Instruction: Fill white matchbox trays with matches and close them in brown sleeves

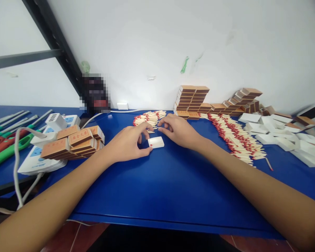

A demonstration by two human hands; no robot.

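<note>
Red Chinese characters, apparently 安全火柴, mark a matchbox (80, 137) — blue lettering on the power strip (42, 163) is illegible.

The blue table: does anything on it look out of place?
Yes: one red-headed wooden match sticks out at the near right end of the long pale matchstick pile. Its head points near-right, while most others point left.

both forearms (70, 189) are bare, and the clothing (157, 241) below is black.
</note>
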